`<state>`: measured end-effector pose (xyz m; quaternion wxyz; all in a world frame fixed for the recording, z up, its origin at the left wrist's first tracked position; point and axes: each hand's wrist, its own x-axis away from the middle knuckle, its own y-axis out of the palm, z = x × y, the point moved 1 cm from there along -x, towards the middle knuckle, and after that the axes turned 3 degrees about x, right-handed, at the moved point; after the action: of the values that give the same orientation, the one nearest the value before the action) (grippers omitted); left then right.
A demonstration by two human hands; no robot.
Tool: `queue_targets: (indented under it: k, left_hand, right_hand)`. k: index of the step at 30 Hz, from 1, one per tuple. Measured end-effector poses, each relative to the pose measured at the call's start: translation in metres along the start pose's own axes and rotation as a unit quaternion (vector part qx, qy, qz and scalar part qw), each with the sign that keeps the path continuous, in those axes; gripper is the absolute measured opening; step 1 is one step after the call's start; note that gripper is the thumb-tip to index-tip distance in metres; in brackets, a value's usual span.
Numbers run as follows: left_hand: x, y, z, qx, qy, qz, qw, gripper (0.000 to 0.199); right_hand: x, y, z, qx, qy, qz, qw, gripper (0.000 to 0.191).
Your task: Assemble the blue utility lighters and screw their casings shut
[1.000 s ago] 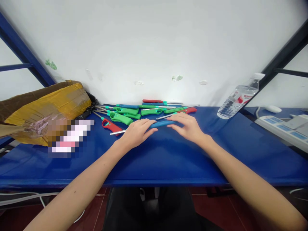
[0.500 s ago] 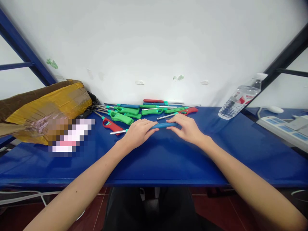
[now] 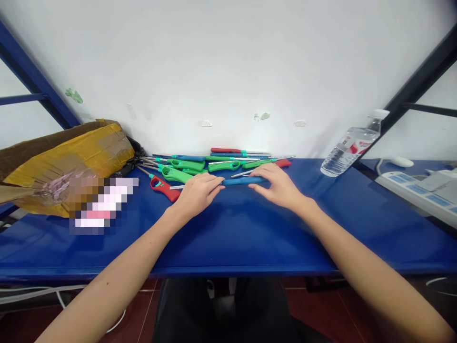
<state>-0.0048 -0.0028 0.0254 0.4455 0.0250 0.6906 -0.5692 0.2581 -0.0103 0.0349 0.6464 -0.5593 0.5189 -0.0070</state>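
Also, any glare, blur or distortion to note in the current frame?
Head view: even, bright light; soft glare on the blue table; faint shadow beside the bottle; slanted bottle and bowed uprights suggest wide-angle stretch; a pixelated patch hides detail by the cardboard box.

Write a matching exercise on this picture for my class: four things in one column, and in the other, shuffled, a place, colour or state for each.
Things
1. Long-nosed lighter
2. Plastic bottle
3. Cardboard box
4. Tabletop

Descriptions
A. Patched with yellow tape
B. Glossy blue, beneath both forearms
C. Reaching from the left hand to the right hand
D. Clear, with a white cap

Right pairs: 1-C; 2-D; 3-A; 4-B
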Motion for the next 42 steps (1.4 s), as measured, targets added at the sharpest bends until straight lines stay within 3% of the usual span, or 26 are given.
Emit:
queue_targets:
  k: [7, 15, 20, 25, 28, 33, 35, 38, 42]
  left_hand:
    - [0.002, 0.004, -0.001, -0.005, 0.027, -0.007, 1.000, 0.028]
    - [0.001, 0.004, 0.000, -0.008, -0.004, -0.047, 0.999, 0.030]
    - [0.002, 0.007, 0.003, 0.009, 0.024, -0.047, 0.999, 0.029]
    - [0.000, 0.005, 0.007, -0.006, 0.034, -0.036, 0.999, 0.027]
    - [-0.003, -0.005, 0.004, 0.006, -0.006, -0.025, 1.000, 0.034]
    - [-0.005, -0.022, -0.015, 0.083, -0.138, 0.033, 0.986, 0.048]
    - [-0.005, -0.020, -0.020, 0.101, -0.166, 0.002, 0.981, 0.052]
    - [-0.003, -0.011, -0.023, 0.056, -0.169, -0.071, 0.981, 0.037]
    - [0.001, -0.003, -0.022, -0.017, -0.188, -0.087, 0.978, 0.019]
  right_hand:
    - [0.005, 0.011, -0.001, 0.043, -0.013, -0.006, 0.999, 0.022]
    - [0.006, 0.011, -0.003, 0.019, -0.019, -0.031, 0.999, 0.023]
    - [0.007, 0.010, -0.005, 0.015, -0.016, -0.040, 0.999, 0.026]
    - [0.006, 0.005, -0.004, 0.030, -0.004, -0.114, 0.993, 0.029]
    - [0.004, -0.002, 0.001, 0.022, 0.010, -0.152, 0.988, 0.024]
    - [0.002, -0.009, 0.012, -0.038, 0.114, -0.242, 0.963, 0.019]
    - [0.003, -0.008, 0.014, -0.058, 0.129, -0.264, 0.954, 0.021]
    - [0.004, -0.002, 0.015, -0.069, 0.128, -0.280, 0.949, 0.024]
    - [0.006, 0.005, 0.018, -0.047, 0.125, -0.285, 0.949, 0.026]
